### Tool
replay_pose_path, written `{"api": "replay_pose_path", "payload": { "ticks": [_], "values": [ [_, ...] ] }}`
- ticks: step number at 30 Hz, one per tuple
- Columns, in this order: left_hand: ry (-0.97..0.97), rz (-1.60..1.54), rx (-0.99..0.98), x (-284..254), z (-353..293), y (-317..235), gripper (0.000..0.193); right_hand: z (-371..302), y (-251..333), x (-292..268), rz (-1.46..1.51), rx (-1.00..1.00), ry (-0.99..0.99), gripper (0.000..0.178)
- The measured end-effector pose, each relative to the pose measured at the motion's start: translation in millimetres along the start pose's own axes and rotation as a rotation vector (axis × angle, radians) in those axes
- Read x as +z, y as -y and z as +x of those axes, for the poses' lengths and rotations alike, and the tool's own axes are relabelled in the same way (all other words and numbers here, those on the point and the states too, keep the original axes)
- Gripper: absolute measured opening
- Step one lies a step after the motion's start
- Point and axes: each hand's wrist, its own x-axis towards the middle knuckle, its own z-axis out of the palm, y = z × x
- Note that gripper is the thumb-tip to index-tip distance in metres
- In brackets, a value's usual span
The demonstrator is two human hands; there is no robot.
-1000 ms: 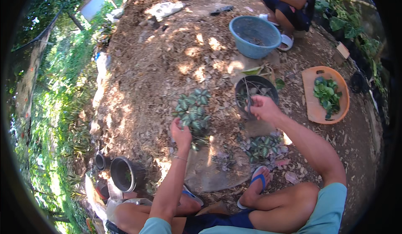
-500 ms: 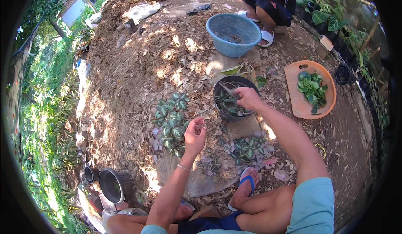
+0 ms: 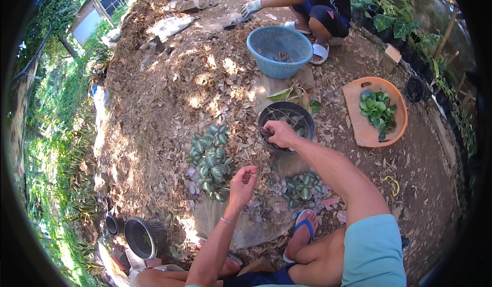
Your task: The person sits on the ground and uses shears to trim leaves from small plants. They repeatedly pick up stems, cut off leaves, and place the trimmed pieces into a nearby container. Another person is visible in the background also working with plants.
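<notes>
My right hand [image 3: 281, 134] reaches over the near left part of a black pot [image 3: 309, 113] with thin twigs and leaves inside. Its fingers are closed together, and what they hold, if anything, is hidden. My left hand [image 3: 243, 184] hovers just above the ground with its fingers curled in, and I cannot make out anything in them. Beside it on the left grows a clump of plants with green and silver patterned leaves [image 3: 211, 159]. A similar low clump [image 3: 303, 188] lies in front of the pot, by my foot.
An orange basket [image 3: 351, 117] with green leafy cuttings [image 3: 378, 111] sits at the right. Beyond the pot is a blue basin [image 3: 281, 70], and a co-worker with a gloved hand [image 3: 251, 8] squats behind it. A dark planter [image 3: 144, 238] stands at the near left. Dry leaves cover the ground.
My right hand has moved from the pot's right side to its near left part, and my left hand is slightly lower. The co-worker's gloved hand has come into view at the far side.
</notes>
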Motion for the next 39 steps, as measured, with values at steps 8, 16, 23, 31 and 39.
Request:
{"api": "replay_pose_path", "payload": {
  "ticks": [8, 16, 23, 31, 39],
  "values": [
    [-0.04, 0.008, 0.033, -21, -9, -2, 0.023, 2, 35, -64, 0.639, -0.032, -0.167, 0.035],
    [-0.094, 0.052, 0.174, -24, -12, -41, 0.026, -21, 117, -132, 0.757, -0.081, -0.38, 0.029],
    [-0.047, 0.072, 0.367, -10, -7, -124, 0.033, -49, 166, -144, 0.717, -0.116, -0.409, 0.029],
    [-0.042, 0.317, 0.474, -25, 1, -182, 0.04, -71, 205, -165, 0.724, -0.16, -0.353, 0.027],
    [-0.081, 0.09, 0.631, -35, -6, -231, 0.036, -116, 281, -167, 0.968, -0.072, -0.152, 0.012]
  ]
}}
